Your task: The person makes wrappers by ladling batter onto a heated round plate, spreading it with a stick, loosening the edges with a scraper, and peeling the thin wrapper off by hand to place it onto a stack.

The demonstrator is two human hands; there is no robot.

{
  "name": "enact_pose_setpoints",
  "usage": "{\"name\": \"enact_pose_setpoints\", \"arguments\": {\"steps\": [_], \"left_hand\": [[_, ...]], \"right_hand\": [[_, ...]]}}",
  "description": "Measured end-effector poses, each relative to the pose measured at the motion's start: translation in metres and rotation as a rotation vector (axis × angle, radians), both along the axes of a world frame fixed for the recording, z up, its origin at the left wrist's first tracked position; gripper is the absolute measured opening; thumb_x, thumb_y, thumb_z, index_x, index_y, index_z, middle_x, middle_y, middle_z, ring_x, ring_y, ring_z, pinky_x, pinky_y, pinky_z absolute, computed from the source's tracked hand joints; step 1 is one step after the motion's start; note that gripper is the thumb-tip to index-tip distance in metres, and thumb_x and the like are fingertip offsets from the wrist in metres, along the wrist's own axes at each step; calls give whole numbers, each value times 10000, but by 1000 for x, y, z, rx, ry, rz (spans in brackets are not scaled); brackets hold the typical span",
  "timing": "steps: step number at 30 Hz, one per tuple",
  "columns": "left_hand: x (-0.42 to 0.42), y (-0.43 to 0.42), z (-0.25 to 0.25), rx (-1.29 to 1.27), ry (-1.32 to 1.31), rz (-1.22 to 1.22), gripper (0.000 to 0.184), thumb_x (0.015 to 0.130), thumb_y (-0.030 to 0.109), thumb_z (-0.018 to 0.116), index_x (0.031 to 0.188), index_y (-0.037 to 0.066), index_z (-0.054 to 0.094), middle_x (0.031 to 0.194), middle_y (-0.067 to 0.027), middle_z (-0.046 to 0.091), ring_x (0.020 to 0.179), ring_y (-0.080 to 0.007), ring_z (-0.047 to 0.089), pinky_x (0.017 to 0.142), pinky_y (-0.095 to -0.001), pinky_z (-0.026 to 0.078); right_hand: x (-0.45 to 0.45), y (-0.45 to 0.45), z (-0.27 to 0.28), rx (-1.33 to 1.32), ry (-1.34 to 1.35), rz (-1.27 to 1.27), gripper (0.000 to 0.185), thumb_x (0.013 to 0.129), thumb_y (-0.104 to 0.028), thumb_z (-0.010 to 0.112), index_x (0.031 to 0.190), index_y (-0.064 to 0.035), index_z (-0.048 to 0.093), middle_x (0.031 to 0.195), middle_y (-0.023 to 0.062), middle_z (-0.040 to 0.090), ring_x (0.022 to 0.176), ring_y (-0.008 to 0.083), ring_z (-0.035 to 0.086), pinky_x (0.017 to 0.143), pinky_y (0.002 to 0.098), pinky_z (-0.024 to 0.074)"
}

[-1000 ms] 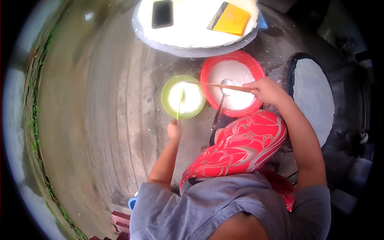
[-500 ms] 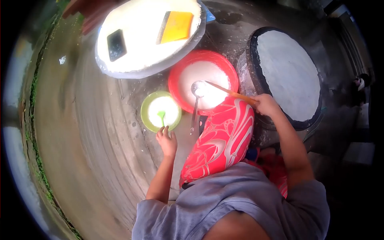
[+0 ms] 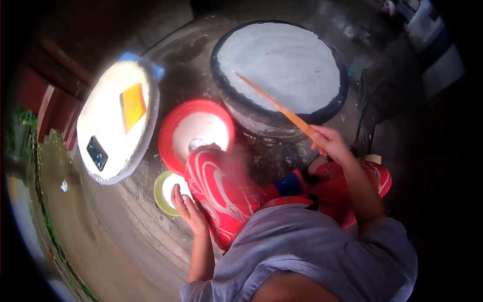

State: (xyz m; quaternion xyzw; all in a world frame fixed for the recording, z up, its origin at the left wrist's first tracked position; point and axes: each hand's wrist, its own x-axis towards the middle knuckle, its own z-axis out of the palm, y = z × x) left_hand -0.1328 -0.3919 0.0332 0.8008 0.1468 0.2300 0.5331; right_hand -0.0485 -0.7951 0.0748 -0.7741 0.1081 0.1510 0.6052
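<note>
Your right hand (image 3: pixel 331 143) grips the long, flat, orange-brown wooden-looking stick (image 3: pixel 277 104) over the round, dark-rimmed white top (image 3: pixel 289 60), your left hand (image 3: pixel 191 212) hangs loosely open by the round green bowl (image 3: pixel 160 194), and this apparent positioning step likely wants a steady hold next.

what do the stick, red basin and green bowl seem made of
Stick: probably wood or bamboo, smooth-looking, given its orange-brown colour and slim taper; no grain is clear. Red basin: likely plastic, smooth, from its solid, even red. Green bowl: probably smooth plastic too, by its even colour; enamelled metal remains possible.
</note>
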Motion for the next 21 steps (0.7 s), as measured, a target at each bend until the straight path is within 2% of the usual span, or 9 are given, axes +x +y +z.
{"name": "enact_pose_setpoints", "arguments": {"steps": [9,10,11,13,14,16,19,20,21], "left_hand": [[17,-31,34,326,-63,-122,434,961,246,337,1289,-33,392,1326,-191,346,1231,-306,323,1032,-402,227],[17,-31,33,324,-62,-126,434,962,247,336,1290,-32,391,1328,-192,344,1232,-305,321,1033,-402,226],[17,-32,33,322,-60,-128,435,963,248,334,1292,-31,390,1330,-192,342,1233,-305,320,1033,-402,225],[16,-35,33,306,-64,-133,435,964,247,331,1293,-33,387,1332,-192,342,1237,-306,316,1032,-402,227],[17,-37,34,297,-75,-132,436,965,247,327,1294,-33,386,1333,-192,342,1239,-307,315,1034,-402,226],[16,-38,35,290,-86,-129,437,966,246,323,1295,-34,384,1334,-192,343,1241,-308,315,1036,-402,224],[18,-38,33,332,-108,-131,434,965,239,315,1295,-35,384,1336,-195,341,1244,-312,313,1042,-406,220],[18,-39,31,344,-125,-109,414,957,215,326,1281,-31,406,1325,-189,366,1230,-305,344,1039,-393,234],[18,-39,30,354,-143,-86,396,949,190,336,1267,-28,428,1313,-183,390,1215,-298,375,1036,-381,248]], "right_hand": [[-63,-93,-27,-169,-34,-581,326,943,-224,444,1230,-94,529,666,15,594,451,40,435,407,186,356],[-67,-101,-35,-217,-47,-605,324,918,-221,487,1222,-123,544,645,54,602,486,120,515,451,247,413],[-70,-110,-47,-215,-44,-612,324,918,-221,487,1222,-123,544,645,54,602,486,120,515,451,247,413],[-73,-116,-56,-767,-373,-384,321,892,-188,512,1199,-103,556,706,100,614,551,151,558,509,294,454],[-77,-118,-58,-766,-370,-387,321,892,-188,512,1199,-103,556,706,100,614,551,151,558,509,294,454],[-75,-98,-31,-1137,-229,-359,304,842,-172,551,1140,-150,606,808,175,610,731,333,606,646,393,479],[-67,-100,-27,-1332,-134,-456,278,826,-150,556,1095,-142,629,861,181,605,744,321,612,655,399,481],[-65,-100,-33,-1331,-133,-460,278,826,-150,556,1095,-142,629,861,181,605,744,321,612,655,399,481],[-60,-97,-39,-1051,-262,-543,282,824,-147,556,1096,-142,628,846,188,603,746,324,611,656,394,483]]}}
